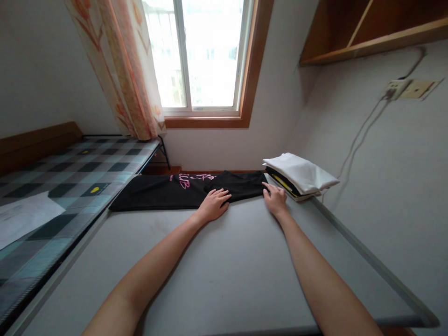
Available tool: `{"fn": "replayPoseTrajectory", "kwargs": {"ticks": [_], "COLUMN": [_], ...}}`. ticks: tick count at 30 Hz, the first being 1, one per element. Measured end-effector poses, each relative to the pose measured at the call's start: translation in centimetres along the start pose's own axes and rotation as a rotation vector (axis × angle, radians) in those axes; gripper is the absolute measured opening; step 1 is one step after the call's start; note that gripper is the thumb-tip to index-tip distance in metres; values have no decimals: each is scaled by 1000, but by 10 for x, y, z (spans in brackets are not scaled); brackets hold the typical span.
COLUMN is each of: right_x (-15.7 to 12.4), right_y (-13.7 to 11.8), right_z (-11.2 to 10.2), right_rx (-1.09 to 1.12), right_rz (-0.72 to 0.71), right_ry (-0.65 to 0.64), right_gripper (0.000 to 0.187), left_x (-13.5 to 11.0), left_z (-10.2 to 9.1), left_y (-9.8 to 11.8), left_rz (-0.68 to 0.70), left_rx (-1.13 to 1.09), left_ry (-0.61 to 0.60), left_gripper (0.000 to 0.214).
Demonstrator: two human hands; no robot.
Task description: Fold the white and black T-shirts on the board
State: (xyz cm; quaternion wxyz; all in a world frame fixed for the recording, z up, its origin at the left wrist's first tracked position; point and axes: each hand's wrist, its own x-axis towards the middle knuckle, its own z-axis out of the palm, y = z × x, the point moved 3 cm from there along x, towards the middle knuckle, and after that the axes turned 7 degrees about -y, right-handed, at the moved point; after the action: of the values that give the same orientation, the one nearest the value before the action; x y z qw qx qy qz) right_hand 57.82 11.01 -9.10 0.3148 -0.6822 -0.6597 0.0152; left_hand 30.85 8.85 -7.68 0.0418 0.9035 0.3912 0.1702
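A black T-shirt (157, 193) with pink lettering lies folded into a long strip across the far part of the grey table. Its right part is folded over, covering some of the letters. My left hand (214, 204) rests on the shirt's near edge, right of the lettering, palm down with fingers spread. At the shirt's right end, my right hand (275, 198) touches the cloth with its fingertips, fingers slightly bent and apart. Just beyond the right hand sits a stack of folded clothes (301, 172), white on top with black and yellow layers beneath.
The grey table (217, 270) stretches out under both arms. A bed with a checked cover (105, 158) stands along the left, with a white paper (28, 217) on it. A window and curtain (129, 70) are ahead. On the right wall are a shelf (378, 44) and a socket with cables (397, 88).
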Motion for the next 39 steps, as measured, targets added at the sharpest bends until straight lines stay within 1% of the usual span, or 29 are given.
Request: {"fn": "replayPoseTrajectory", "kwargs": {"ticks": [3,8,12,16,18,21,23,25,27,30,34,36,39], "right_x": [4,10,15,18,19,21,23,25,26,24,19,17,15], "right_y": [6,12,17,19,19,20,21,20,18,14,8,6,7], "right_z": [1,1,1,3,3,2,1,0,-2,-3,-2,0,1], "right_rx": [66,229,273,309,350,452,521,554,534,414,194,108,-5], "right_rz": [13,-31,-14,-35,-37,18,42,25,-4,2,38,36,49], "right_ry": [23,3,16,20,8,-27,-44,-48,-55,-53,-49,-60,-41], "right_gripper": [41,43,42,39,40,41,40,39,38,32,27,25,25], "left_x": [0,0,0,0,0,1,1,1,0,-1,-1,-1,0], "left_z": [1,4,0,-7,-8,-8,-7,-8,-8,-9,-8,-6,-3], "left_y": [0,-1,0,4,6,10,11,11,11,9,5,2,-2], "left_rz": [29,43,70,47,48,77,77,62,47,17,-110,-173,-258], "left_rx": [-17,-12,28,131,192,263,282,274,242,158,91,101,113], "left_ry": [0,-2,52,99,83,41,27,27,37,68,131,141,138], "left_gripper": [38,36,33,26,25,27,27,27,27,30,38,39,41]}}
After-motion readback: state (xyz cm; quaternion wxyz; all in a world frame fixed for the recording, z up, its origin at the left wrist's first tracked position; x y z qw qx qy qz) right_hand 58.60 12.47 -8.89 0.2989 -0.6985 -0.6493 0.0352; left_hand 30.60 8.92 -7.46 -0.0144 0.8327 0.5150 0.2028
